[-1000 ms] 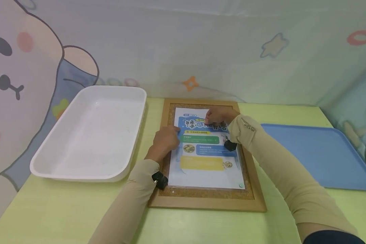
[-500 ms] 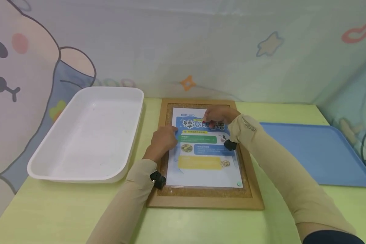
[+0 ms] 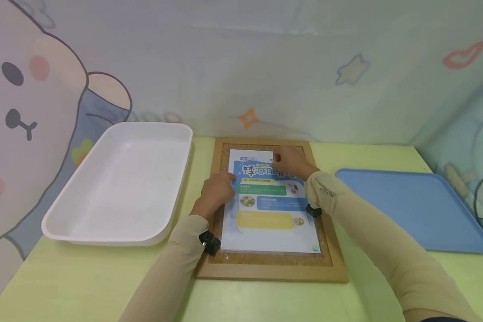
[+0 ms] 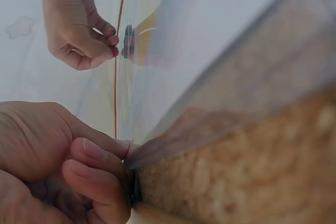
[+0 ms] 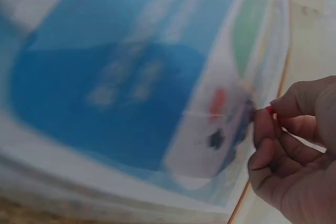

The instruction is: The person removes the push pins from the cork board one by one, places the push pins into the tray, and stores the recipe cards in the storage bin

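Observation:
A printed sheet point(image 3: 269, 239) lies on a cork board point(image 3: 265, 258) with a wooden frame point(image 3: 273, 273). My left hand point(image 3: 215, 192) touches the sheet's left edge with an extended index finger; in the left wrist view its other fingers point(image 4: 97, 177) are curled. Over the sheet's upper right part, my right hand point(image 3: 291, 161) pinches a small red pushpin point(image 5: 269, 109), of which only a red bit shows. The pin's point is hidden. A small green round pin point(image 3: 315, 247) sits at the sheet's lower right corner.
Left of the board stands a deep white tray point(image 3: 120, 188). A flat blue tray point(image 3: 410, 210) lies to the right, partly behind my right sleeve. Both rest on a light green table point(image 3: 104, 277), with a cartoon-printed cloth point(image 3: 209, 67) behind it.
My right hand has shifted from over the title toward the sheet's top edge, still pinching the red pushpin. The left hand has stayed at the left edge. The head view has tilted slightly.

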